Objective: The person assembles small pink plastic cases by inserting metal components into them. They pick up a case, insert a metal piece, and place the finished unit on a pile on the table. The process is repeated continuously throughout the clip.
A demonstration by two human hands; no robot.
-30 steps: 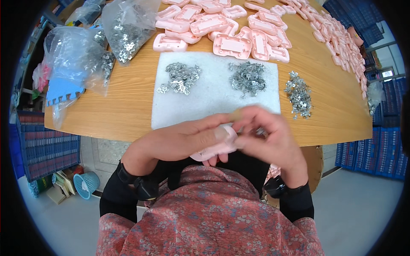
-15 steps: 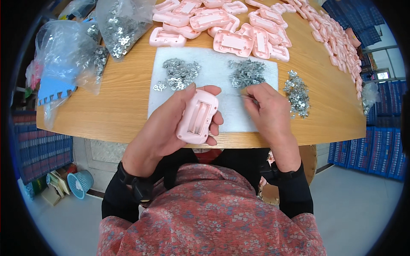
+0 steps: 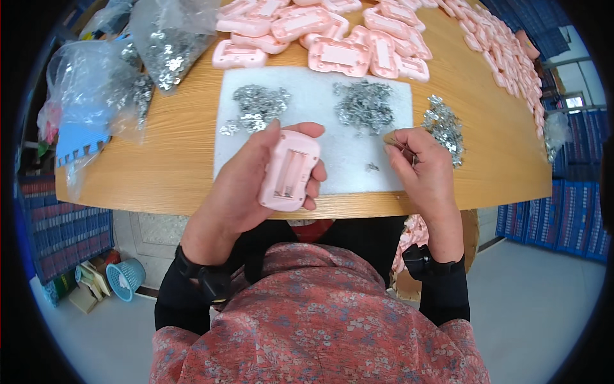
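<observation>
My left hand [image 3: 246, 173] is closed around a pink plastic casing [image 3: 307, 148], a rounded shell with a long battery slot facing up. A small metal spring or contact shows at the slot's lower end. Over the right edge of the white foam mat [image 3: 313, 173], my right hand [image 3: 425, 163] pinches thin metal that looks like tweezers, mostly hidden by the fingers. Beyond the hands lie a left pile of small silver metal contacts [image 3: 259, 105] and a right pile of darker metal contacts [image 3: 364, 105]. A few loose metal pieces [image 3: 371, 167] lie near my right hand.
Another heap of shiny metal pieces [image 3: 443, 128] sits right of the mat. Pink casings [image 3: 339, 56] crowd the far side, with many more [image 3: 499, 61] along the right edge. Clear bags of metal parts [image 3: 169, 51] and a blue foam tile [image 3: 80, 141] are at left.
My right hand has moved right, away from the darker pile. Small metal pieces now show on the mat where that hand was. My left hand still holds the casing; the view has shifted slightly.
</observation>
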